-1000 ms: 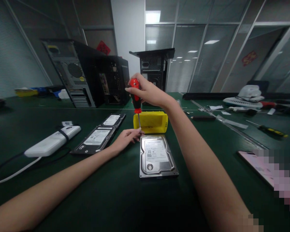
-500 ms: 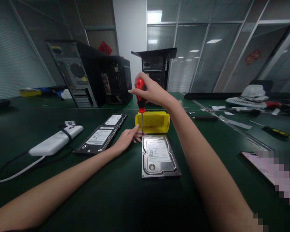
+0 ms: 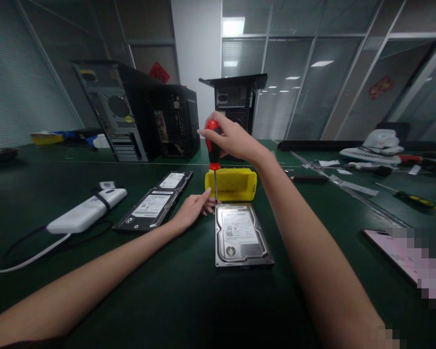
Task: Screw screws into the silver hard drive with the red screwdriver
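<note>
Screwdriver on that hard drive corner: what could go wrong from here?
1. The right hand holds the red-handled screwdriver upright by its top only; the tip at the far-left corner of the hard drive could slip off and scratch the lid.
2. The left hand rests right beside the shaft, so a slip may jab its fingers.
3. The drive lies loose on the green mat, so it might turn or slide under torque.
</note>
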The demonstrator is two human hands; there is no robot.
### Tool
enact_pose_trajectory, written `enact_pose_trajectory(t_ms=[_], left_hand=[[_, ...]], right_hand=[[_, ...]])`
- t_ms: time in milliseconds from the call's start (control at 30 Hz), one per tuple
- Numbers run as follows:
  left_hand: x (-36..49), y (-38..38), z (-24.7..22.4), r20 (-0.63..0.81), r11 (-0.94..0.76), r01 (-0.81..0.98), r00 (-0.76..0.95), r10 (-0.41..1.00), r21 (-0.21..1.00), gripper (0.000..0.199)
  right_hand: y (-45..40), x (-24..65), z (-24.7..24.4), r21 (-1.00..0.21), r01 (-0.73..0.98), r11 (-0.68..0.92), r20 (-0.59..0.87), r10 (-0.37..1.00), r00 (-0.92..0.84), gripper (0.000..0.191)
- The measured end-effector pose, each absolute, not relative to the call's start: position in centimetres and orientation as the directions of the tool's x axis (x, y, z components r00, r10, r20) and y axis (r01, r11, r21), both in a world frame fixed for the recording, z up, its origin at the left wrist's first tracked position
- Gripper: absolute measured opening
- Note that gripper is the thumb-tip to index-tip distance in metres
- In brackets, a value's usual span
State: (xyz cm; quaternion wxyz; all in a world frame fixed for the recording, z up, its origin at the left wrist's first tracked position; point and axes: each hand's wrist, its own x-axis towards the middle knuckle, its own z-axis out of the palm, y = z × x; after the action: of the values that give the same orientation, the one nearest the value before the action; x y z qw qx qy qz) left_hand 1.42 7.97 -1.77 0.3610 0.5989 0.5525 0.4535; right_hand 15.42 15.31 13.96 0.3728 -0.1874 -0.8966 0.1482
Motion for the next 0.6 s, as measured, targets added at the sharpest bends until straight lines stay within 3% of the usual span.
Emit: enact_pose_trajectory(t_ms=[200, 600], left_hand=[[1.36, 8.05, -1.85, 0.148, -0.134, 0.337, -0.015, 0.989, 0.932, 0.064], [1.35, 8.07, -2.00, 0.158, -0.141, 0.347, -0.021, 0.987, 0.927, 0.058]], right_hand=[[15.04, 15.06, 13.89, -0.314, 0.212, 0.925, 0.669, 0.374, -0.642, 0.026], [15.87, 14.68, 13.41, -0.275, 0.296, 0.915, 0.732, 0.399, -0.552, 0.036]])
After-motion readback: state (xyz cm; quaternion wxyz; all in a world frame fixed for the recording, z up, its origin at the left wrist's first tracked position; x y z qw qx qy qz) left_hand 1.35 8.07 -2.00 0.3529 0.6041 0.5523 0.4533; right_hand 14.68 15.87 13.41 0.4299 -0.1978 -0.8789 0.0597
